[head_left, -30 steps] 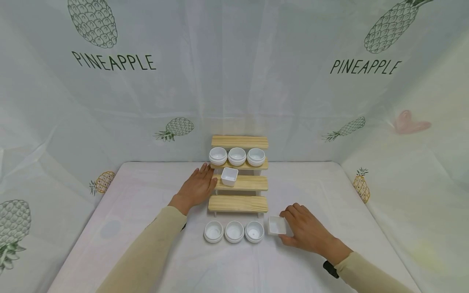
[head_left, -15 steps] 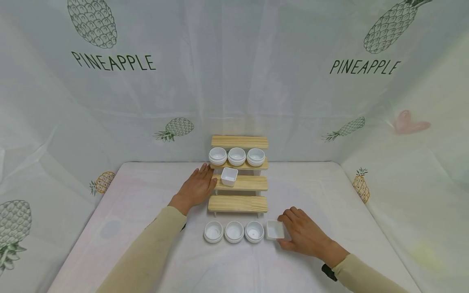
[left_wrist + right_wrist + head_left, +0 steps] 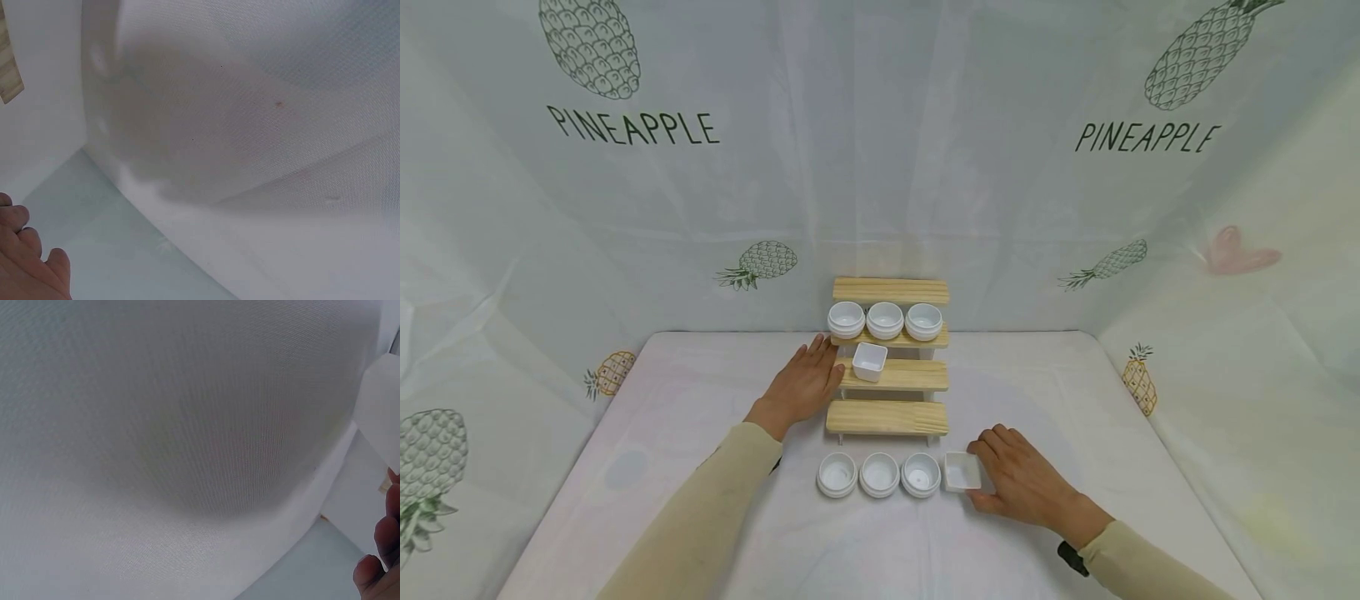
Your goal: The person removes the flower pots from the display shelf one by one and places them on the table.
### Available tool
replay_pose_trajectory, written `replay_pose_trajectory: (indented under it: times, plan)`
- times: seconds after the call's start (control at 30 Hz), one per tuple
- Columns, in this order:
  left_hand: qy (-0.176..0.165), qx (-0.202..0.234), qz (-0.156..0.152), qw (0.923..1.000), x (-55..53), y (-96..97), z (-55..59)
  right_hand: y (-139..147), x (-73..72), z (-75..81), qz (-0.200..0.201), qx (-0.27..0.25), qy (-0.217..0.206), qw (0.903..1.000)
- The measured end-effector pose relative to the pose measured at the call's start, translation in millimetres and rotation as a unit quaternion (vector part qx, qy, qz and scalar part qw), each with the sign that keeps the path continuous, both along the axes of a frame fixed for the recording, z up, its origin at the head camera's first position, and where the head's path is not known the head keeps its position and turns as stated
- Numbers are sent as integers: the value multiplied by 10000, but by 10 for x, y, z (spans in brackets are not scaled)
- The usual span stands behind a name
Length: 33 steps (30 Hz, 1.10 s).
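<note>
My right hand (image 3: 1018, 475) grips a small square white dish (image 3: 962, 472) on the table, thumb at its near side and fingers at its far side. That dish stands at the right end of a row of round white ramekins (image 3: 880, 475). In the right wrist view, fingertips (image 3: 386, 532) show below the dish's pale side (image 3: 381, 406). My left hand (image 3: 801, 383) lies with extended fingers along the left side of a tiered wooden stand (image 3: 887, 417). Another square white dish (image 3: 869, 363) sits at the left of the tier second from the bottom, close to that hand.
Three round ramekins (image 3: 885, 321) stand side by side on the tier above the square dish. The top plank (image 3: 891, 290) is bare, close to the pineapple-printed curtain (image 3: 880, 167). White cloth covers the table (image 3: 1037, 375).
My right hand has brought the square dish slightly left and toward me, up beside the rightmost ramekin of the front row. The left hand stays where it was.
</note>
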<state>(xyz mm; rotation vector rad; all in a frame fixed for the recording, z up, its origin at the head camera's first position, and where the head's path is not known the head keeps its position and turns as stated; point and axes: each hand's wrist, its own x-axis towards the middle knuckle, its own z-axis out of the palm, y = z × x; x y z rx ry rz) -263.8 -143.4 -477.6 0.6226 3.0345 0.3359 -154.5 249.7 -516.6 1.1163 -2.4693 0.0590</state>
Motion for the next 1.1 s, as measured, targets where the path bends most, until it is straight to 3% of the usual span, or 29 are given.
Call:
replay_pose_trajectory:
  times: [0.6,0.83,1.1]
  plan:
    - [-3,58,25,10000,28,-3,25,-27,-12,17,-2,-41,-18,10000]
    - [58,122,-14,9999,24,0,27,-166,-114,212,-2,-305,112,9995]
    - [126,97,-42,9999,44,10,52,-541,-379,478,-55,-375,260,9989]
